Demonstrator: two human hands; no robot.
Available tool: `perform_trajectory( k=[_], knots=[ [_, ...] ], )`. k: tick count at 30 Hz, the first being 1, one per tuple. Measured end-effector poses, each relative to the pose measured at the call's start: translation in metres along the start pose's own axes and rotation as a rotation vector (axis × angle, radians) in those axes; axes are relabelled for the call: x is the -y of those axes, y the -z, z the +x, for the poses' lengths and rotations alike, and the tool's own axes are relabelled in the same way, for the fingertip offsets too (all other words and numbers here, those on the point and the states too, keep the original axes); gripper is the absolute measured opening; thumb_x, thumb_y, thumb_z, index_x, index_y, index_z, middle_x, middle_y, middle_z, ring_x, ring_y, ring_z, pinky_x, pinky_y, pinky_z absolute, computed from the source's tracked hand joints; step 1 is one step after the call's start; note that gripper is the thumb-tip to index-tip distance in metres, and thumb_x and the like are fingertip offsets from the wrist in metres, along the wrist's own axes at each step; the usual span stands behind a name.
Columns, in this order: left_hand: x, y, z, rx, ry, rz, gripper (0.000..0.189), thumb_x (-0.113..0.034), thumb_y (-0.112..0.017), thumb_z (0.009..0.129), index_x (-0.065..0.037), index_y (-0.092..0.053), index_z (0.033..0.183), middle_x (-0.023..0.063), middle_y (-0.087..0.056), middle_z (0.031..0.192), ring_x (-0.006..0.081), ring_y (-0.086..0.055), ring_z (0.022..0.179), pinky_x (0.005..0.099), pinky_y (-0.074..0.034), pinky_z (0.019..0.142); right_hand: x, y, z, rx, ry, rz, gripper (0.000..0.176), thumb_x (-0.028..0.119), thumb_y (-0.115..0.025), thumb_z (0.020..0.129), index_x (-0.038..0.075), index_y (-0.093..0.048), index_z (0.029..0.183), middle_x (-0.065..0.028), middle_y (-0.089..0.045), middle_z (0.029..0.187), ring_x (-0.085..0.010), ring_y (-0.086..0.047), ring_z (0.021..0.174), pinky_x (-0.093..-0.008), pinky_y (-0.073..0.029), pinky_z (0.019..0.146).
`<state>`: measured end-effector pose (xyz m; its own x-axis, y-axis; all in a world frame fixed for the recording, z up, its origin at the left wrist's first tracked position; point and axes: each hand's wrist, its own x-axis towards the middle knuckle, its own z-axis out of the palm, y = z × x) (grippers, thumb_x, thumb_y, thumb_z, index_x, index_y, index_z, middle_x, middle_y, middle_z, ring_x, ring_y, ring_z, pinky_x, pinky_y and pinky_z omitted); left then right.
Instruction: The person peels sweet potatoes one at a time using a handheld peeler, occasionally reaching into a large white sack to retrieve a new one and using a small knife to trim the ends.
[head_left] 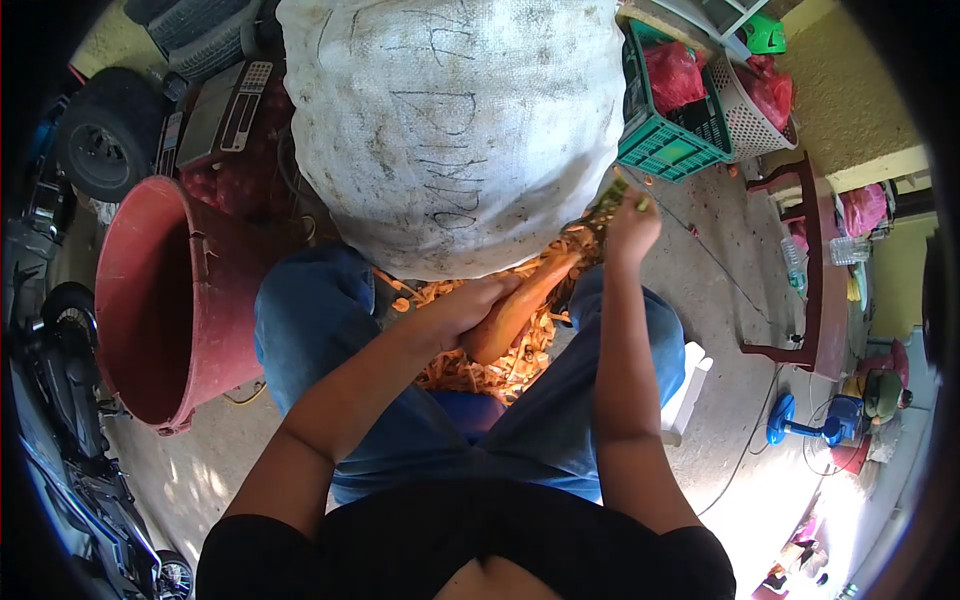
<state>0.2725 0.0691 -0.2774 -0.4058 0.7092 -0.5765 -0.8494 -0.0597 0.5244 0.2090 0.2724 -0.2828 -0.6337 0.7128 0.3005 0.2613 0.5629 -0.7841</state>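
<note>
My left hand point(472, 308) is wrapped round the thick lower part of a long orange carrot point(510, 318), between my knees. The carrot slants up to the right, its far end brown and rough. At that end my right hand point(632, 228) is closed round a greenish-yellow thing point(609, 202), blurred and partly hidden, perhaps a tool or leafy top. Orange peelings point(487, 372) lie in a heap beneath the carrot.
A large white sack point(455, 130) with dark writing stands in front. An empty red tub point(215, 300) lies tilted at the left. Green crate point(668, 145), white basket point(755, 125) and red-brown wooden furniture point(825, 270) are at the right; a blue fan point(782, 419) is lower right.
</note>
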Motion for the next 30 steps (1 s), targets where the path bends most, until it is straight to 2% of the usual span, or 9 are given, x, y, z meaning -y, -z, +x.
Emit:
perform_trajectory(
  k=[6,9,14,17,18,20,23,26,30],
  knots=[
    [-0.006,0.013,0.01,0.029,-0.004,-0.254,0.033,-0.031,-0.028,0.088,-0.005,-0.047,0.095,0.0093,-0.055,0.078,0.0176,-0.056,0.066,0.0312,-0.049,0.059,0.035,0.011,-0.04,0.307,-0.242,0.631,0.02,0.019,-0.051,0.081,-0.001,-0.055,0.077,-0.0006,-0.049,0.055,-0.0074,-0.041,0.048,-0.0218,-0.033,0.044],
    [-0.006,0.025,0.019,-0.005,-0.032,-0.307,0.033,-0.032,-0.029,0.088,-0.005,-0.047,0.096,0.0085,-0.056,0.08,0.0177,-0.057,0.067,0.0328,-0.049,0.059,0.053,0.018,-0.079,0.518,-0.054,0.476,0.02,0.019,-0.05,0.081,-0.001,-0.054,0.079,-0.0051,-0.052,0.057,-0.012,-0.047,0.051,-0.0255,-0.036,0.047],
    [-0.013,0.005,0.006,-0.114,-0.119,-0.351,0.033,-0.03,-0.026,0.088,-0.005,-0.047,0.094,0.0082,-0.055,0.076,0.0166,-0.056,0.065,0.0301,-0.048,0.057,0.057,0.013,-0.094,0.506,0.105,0.31,0.02,0.017,-0.051,0.08,-0.003,-0.054,0.078,-0.0076,-0.053,0.062,-0.0121,-0.048,0.058,-0.0264,-0.04,0.055],
    [-0.008,0.004,0.005,-0.135,-0.042,-0.18,0.035,-0.031,-0.028,0.089,-0.003,-0.047,0.094,0.0094,-0.056,0.077,0.0186,-0.056,0.062,0.0317,-0.049,0.058,0.005,-0.018,-0.047,0.166,0.175,0.223,0.018,0.014,-0.05,0.078,-0.002,-0.057,0.073,-0.0175,-0.055,0.063,-0.0241,-0.051,0.053,-0.0335,-0.04,0.051],
    [-0.003,-0.001,0.0,-0.084,-0.012,-0.073,0.035,-0.031,-0.028,0.089,-0.002,-0.046,0.095,0.0095,-0.056,0.076,0.0185,-0.056,0.062,0.031,-0.048,0.058,0.003,-0.015,-0.025,0.17,-0.079,0.332,0.018,0.014,-0.051,0.078,-0.002,-0.057,0.073,-0.0151,-0.055,0.061,-0.0215,-0.051,0.051,-0.0329,-0.04,0.05],
    [-0.004,-0.006,-0.007,-0.001,0.091,0.004,0.034,-0.028,-0.03,0.089,-0.001,-0.044,0.101,0.0103,-0.055,0.078,0.0177,-0.055,0.066,0.0303,-0.047,0.06,-0.006,-0.006,-0.001,0.026,0.003,0.098,0.02,0.016,-0.05,0.08,-0.003,-0.056,0.075,-0.0074,-0.053,0.055,-0.0149,-0.047,0.045,-0.0308,-0.038,0.043],
    [-0.013,-0.006,-0.013,0.152,-0.075,-0.123,0.033,-0.029,-0.036,0.087,-0.002,-0.047,0.101,0.0086,-0.054,0.08,0.0163,-0.055,0.067,0.0295,-0.047,0.059,0.019,0.007,-0.014,0.096,-0.198,0.454,0.021,0.018,-0.05,0.081,-0.002,-0.055,0.075,-0.0039,-0.05,0.053,-0.0125,-0.046,0.044,-0.0284,-0.037,0.041],
    [-0.013,0.002,0.003,-0.053,-0.053,-0.229,0.031,-0.029,-0.036,0.086,-0.004,-0.047,0.101,0.0069,-0.056,0.081,0.0159,-0.056,0.066,0.0297,-0.048,0.06,0.044,0.014,-0.048,0.35,-0.223,0.636,0.023,0.02,-0.049,0.082,-0.002,-0.054,0.079,-0.0034,-0.052,0.06,-0.0097,-0.047,0.053,-0.0241,-0.038,0.047],
    [-0.009,0.014,0.011,-0.061,-0.139,-0.337,0.035,-0.032,-0.032,0.087,-0.004,-0.046,0.1,0.0068,-0.057,0.079,0.015,-0.058,0.068,0.0331,-0.05,0.056,0.056,0.011,-0.092,0.493,0.199,0.4,0.02,0.017,-0.051,0.08,-0.003,-0.053,0.079,-0.0164,-0.054,0.062,-0.0213,-0.053,0.055,-0.0299,-0.04,0.052]
  ],
)
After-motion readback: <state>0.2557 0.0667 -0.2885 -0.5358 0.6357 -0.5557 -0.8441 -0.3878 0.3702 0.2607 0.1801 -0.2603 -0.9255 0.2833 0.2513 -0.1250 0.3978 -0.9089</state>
